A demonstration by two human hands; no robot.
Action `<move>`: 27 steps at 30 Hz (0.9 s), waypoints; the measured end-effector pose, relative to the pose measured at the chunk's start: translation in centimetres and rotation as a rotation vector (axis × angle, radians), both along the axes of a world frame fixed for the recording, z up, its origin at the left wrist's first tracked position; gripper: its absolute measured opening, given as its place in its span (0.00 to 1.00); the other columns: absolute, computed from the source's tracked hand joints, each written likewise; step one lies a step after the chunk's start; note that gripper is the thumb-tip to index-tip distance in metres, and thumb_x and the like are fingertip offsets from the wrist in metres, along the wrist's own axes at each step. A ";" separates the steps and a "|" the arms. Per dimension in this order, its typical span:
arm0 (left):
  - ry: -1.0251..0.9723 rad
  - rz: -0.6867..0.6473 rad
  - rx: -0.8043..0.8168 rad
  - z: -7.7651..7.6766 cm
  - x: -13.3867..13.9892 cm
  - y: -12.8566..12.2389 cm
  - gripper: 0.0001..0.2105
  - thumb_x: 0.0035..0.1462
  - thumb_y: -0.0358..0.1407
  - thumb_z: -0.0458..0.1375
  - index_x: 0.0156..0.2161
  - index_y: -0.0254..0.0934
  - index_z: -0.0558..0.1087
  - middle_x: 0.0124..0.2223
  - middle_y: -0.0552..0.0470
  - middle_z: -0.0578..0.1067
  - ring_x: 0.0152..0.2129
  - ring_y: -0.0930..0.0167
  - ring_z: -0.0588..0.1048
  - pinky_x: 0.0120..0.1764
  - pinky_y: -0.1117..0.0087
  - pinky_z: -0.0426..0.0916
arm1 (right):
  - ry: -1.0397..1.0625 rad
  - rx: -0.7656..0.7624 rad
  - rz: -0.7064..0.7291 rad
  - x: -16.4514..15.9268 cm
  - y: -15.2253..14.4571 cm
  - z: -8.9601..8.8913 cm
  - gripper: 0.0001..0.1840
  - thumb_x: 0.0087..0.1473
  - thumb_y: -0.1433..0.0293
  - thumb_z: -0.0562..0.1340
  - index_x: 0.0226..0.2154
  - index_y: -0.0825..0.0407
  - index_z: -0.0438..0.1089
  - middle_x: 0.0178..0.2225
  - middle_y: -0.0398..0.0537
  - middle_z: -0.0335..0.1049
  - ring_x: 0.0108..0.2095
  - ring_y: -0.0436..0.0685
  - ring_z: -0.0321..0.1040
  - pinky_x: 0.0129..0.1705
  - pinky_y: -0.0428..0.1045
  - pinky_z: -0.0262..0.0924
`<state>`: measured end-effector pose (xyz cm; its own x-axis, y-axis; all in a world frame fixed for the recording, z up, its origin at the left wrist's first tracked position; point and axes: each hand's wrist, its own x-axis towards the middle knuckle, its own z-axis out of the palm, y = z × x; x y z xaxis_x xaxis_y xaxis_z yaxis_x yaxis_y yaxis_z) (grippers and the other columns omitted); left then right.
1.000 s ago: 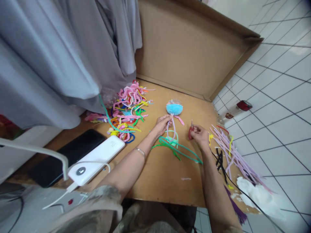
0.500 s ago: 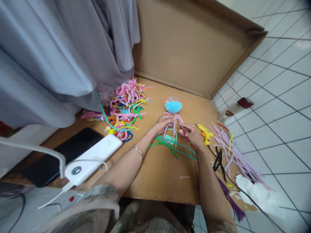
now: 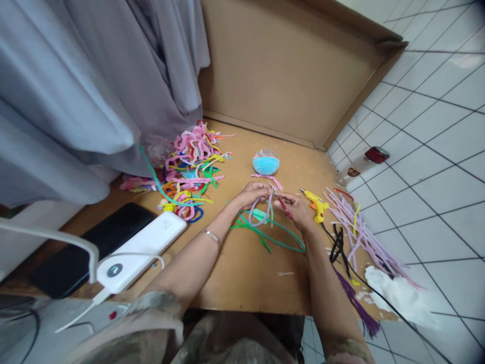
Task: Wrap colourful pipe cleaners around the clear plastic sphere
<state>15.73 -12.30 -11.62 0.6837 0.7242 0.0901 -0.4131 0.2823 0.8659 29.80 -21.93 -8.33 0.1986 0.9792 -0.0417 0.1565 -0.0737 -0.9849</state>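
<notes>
Two-handed: pinching lilac loop [image 3: 250, 214] in left hand [image 3: 254, 193], over worktop [image 3: 257, 288] | gripping red-handled tool [image 3: 283, 204] in right hand [image 3: 299, 210] | no longer keeping tool apart: now seemingly working loop's end (actual cut unclear)

Plain brown tabletop [image 3: 257, 288] here, and it's pretty busy. On the left there's a messy heap of fuzzy stems [image 3: 193, 145], mostly pink, with a white power bank [image 3: 151, 237] and a black slab [image 3: 113, 230] nearer the front. Light-blue ball [image 3: 265, 166] toward the back, pink strip [image 3: 271, 177] just in front of it. Green stems [image 3: 265, 245] mid-table, then a yellow glue gun [image 3: 318, 205], lilac stems [image 3: 364, 242] and black strands [image 3: 336, 241] over on the right.
</notes>
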 end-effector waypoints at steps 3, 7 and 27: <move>0.013 -0.012 0.004 0.2 -0.2 -0.1 0.16 0.35 0.42 0.73 0.20 0.32 0.72 0.17 0.58 0.63 0.15 0.81 0.57 0.21 0.77 0.50 | -0.016 0.003 -0.003 0.0 0.0 0.3 0.29 0.27 0.53 0.76 0.32 0.54 0.79 0.20 0.38 0.68 0.18 0.44 0.52 0.20 0.43 0.49; 0.020 -0.030 0.006 0.1 -0.2 -0.1 0.19 0.34 0.44 0.74 0.21 0.32 0.72 0.17 0.59 0.64 0.15 0.82 0.57 0.21 0.77 0.50 | -0.059 0.007 0.018 0.2 -0.1 0.5 0.29 0.28 0.53 0.76 0.32 0.54 0.78 0.16 0.34 0.61 0.16 0.43 0.49 0.20 0.44 0.47; -0.245 0.272 -0.453 1.0 -1.0 1.5 0.14 0.46 0.32 0.71 0.26 0.33 0.68 0.21 0.60 0.68 0.16 0.85 0.65 0.22 0.83 0.61 | -1.411 -0.611 -0.230 1.1 -0.7 0.9 0.19 0.62 0.73 0.51 0.44 0.59 0.76 0.48 0.68 0.74 0.46 0.66 0.74 0.43 0.53 0.65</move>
<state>14.68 -10.80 -10.65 0.4659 0.8740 -0.1380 -0.6957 0.4582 0.5532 30.91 -22.63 -7.38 0.5571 0.8279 -0.0649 0.8271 -0.5462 0.1330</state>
